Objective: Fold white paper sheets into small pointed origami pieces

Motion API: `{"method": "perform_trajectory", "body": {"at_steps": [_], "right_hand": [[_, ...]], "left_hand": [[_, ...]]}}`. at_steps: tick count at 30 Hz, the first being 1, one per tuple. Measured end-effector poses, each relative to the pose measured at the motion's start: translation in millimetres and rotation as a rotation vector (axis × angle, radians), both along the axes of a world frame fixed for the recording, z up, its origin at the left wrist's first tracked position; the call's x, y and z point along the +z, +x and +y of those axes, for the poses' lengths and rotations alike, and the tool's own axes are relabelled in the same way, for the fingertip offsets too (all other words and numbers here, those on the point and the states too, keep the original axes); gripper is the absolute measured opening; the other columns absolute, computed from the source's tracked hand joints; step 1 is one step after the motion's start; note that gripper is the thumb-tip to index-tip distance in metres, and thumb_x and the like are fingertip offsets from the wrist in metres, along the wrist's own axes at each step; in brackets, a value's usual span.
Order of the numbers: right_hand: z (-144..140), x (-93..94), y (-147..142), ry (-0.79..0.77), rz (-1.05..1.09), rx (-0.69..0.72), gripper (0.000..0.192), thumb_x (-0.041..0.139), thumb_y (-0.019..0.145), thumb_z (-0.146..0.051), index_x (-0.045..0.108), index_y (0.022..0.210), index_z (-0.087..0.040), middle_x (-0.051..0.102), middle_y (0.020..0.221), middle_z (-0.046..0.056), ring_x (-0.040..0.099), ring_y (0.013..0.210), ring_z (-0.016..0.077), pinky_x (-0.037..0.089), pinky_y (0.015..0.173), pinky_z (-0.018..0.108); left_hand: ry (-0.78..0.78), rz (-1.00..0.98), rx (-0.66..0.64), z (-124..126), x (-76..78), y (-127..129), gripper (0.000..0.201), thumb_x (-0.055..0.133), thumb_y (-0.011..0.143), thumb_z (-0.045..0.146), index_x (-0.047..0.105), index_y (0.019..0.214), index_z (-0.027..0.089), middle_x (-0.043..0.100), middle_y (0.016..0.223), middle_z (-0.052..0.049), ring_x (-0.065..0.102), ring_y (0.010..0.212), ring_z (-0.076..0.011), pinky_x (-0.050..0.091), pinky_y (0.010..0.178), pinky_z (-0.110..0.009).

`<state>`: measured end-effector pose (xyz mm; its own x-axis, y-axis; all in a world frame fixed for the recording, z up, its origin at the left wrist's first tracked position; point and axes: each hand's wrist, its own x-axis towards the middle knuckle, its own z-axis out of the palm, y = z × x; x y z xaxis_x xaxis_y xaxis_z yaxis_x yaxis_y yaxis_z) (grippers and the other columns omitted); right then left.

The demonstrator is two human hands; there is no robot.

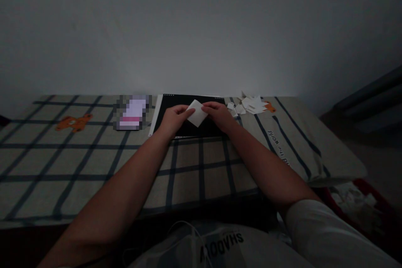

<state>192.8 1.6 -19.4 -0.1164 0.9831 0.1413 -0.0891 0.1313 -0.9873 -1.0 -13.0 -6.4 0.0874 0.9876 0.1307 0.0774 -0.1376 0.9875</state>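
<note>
Between my two hands is a small white square of paper (197, 116), turned so that one corner points toward me. My left hand (176, 118) pinches its left corner between thumb and fingers. On the opposite side, my right hand (220, 114) grips the right corner the same way. Beneath the paper lies a black sheet or board (204, 130) with white edges and small marks along its border. To the right of my right hand sits a loose pile of white paper pieces (253, 104), some of them folded.
A checked cloth (103, 150) covers the table, which stands against a grey wall (201, 29). A phone with a blurred screen (133, 113) lies left of the black sheet. Low on the right is a red container (381, 207) with crumpled white paper (354, 201).
</note>
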Motion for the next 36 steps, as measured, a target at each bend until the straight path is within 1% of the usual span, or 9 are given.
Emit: {"method": "perform_trajectory", "body": {"at_steps": [5,8,12,19,22,24,27,29,36], "right_hand": [[0.4,-1.5,0.4,0.041,-0.015,-0.018,0.031,0.079,0.071,-0.045,0.077,0.091,-0.021,0.072,0.09,0.001,0.061,0.082,0.0156,0.047,0.08,0.032],[0.0,-0.1,0.8,0.034,-0.038,-0.028,0.031,0.079,0.071,-0.046,0.077,0.088,-0.02,0.072,0.085,0.001,0.059,0.079,0.0148,0.046,0.078,0.031],[-2.0,3.4,0.7,0.026,-0.077,-0.03,0.03,0.078,0.07,-0.045,0.077,0.085,-0.02,0.071,0.081,0.001,0.058,0.076,0.015,0.045,0.075,0.031],[-9.1,11.5,-0.1,0.061,-0.22,-0.012,0.027,0.075,0.072,-0.045,0.077,0.082,-0.02,0.073,0.083,0.003,0.061,0.082,0.0179,0.047,0.078,0.033],[-8.3,10.5,-1.4,0.07,-0.175,-0.026,0.028,0.075,0.073,-0.045,0.077,0.087,-0.021,0.074,0.09,0.003,0.063,0.087,0.0182,0.048,0.084,0.034],[-7.1,9.0,-2.4,0.041,-0.105,-0.03,0.031,0.075,0.073,-0.046,0.077,0.09,-0.021,0.075,0.092,0.003,0.064,0.086,0.0177,0.049,0.084,0.034],[-6.1,7.7,-3.1,-0.013,-0.049,-0.016,0.031,0.077,0.071,-0.046,0.077,0.088,-0.02,0.074,0.087,0.003,0.064,0.08,0.0172,0.051,0.079,0.034],[-6.1,7.6,-2.8,-0.019,-0.061,-0.029,0.03,0.077,0.07,-0.046,0.076,0.085,-0.019,0.073,0.082,0.002,0.064,0.077,0.0167,0.052,0.077,0.034],[-8.7,11.6,-0.6,0.009,-0.157,-0.079,0.029,0.075,0.072,-0.045,0.077,0.085,-0.018,0.073,0.081,0.003,0.063,0.075,0.0163,0.05,0.076,0.033]], "left_hand": [[-0.005,-0.019,-0.014,-0.5,-1.0,-0.3,0.04,0.082,0.067,0.05,0.078,0.09,0.018,0.075,0.085,-0.005,0.065,0.076,-0.0187,0.05,0.072,-0.031],[-0.009,-0.003,-0.022,-0.7,-0.5,-0.4,0.038,0.082,0.067,0.049,0.078,0.088,0.018,0.074,0.081,-0.004,0.064,0.073,-0.018,0.049,0.07,-0.031],[-0.026,0.02,-0.019,-2.2,1.6,0.3,0.033,0.082,0.065,0.046,0.076,0.08,0.018,0.072,0.074,-0.003,0.062,0.068,-0.0163,0.048,0.068,-0.03],[0.033,-0.006,0.003,-1.7,1.9,0.3,0.036,0.081,0.068,0.048,0.078,0.089,0.019,0.076,0.085,-0.005,0.066,0.077,-0.0191,0.051,0.073,-0.032],[0.053,0.013,0.049,-1.3,1.8,-0.1,0.035,0.08,0.07,0.048,0.079,0.089,0.018,0.077,0.088,-0.006,0.067,0.08,-0.0205,0.051,0.076,-0.034],[0.05,-0.019,0.09,-1.5,2.1,0.2,0.036,0.08,0.07,0.048,0.08,0.09,0.018,0.077,0.09,-0.006,0.067,0.081,-0.0211,0.052,0.077,-0.035],[0.03,-0.077,0.154,-1.8,2.7,1.0,0.038,0.081,0.069,0.048,0.08,0.091,0.017,0.077,0.09,-0.007,0.067,0.082,-0.0219,0.053,0.078,-0.035],[0.022,-0.093,0.176,-1.8,2.8,1.4,0.038,0.081,0.068,0.048,0.08,0.09,0.017,0.077,0.089,-0.007,0.068,0.083,-0.0222,0.053,0.077,-0.035],[0.005,-0.071,0.146,-0.9,1.3,0.3,0.042,0.079,0.069,0.051,0.079,0.091,0.016,0.077,0.09,-0.008,0.068,0.083,-0.0224,0.053,0.075,-0.034]]}}
